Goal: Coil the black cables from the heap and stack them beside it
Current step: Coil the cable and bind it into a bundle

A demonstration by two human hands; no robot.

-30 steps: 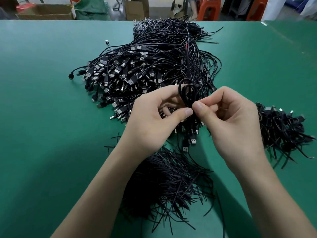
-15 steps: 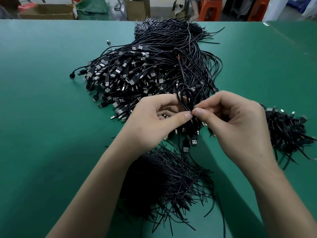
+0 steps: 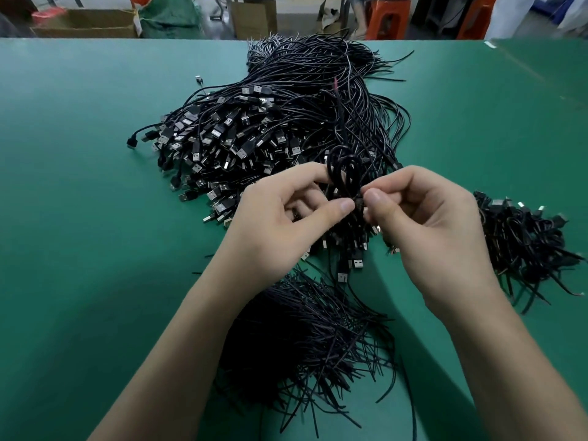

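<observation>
My left hand (image 3: 280,224) and right hand (image 3: 426,224) meet above the near edge of the heap of black USB cables (image 3: 273,132), which sprawls across the middle of the green table (image 3: 95,218). Between them I hold one coiled cable (image 3: 342,171), its small loops standing upright just above my fingertips. My left thumb and forefinger pinch the coil from the left side, with the other fingers curled in loosely behind. My right thumb and forefinger pinch the coil's lower waist from the right, the thumb tips of both hands nearly touching, and the rest of that hand's fingers are folded into the palm. A single strand rises from the coil toward the far side of the heap.

The heap's metal plugs fan out to the left and toward me, while its bare cable ends trail to the far edge of the table. To my right, apart from the heap, lies the stack of coiled cables (image 3: 521,246). Close to me, under my forearms, lies a bundle of thin black ties (image 3: 311,342). Beyond the table stand cardboard boxes (image 3: 86,23) and orange stools (image 3: 386,17).
</observation>
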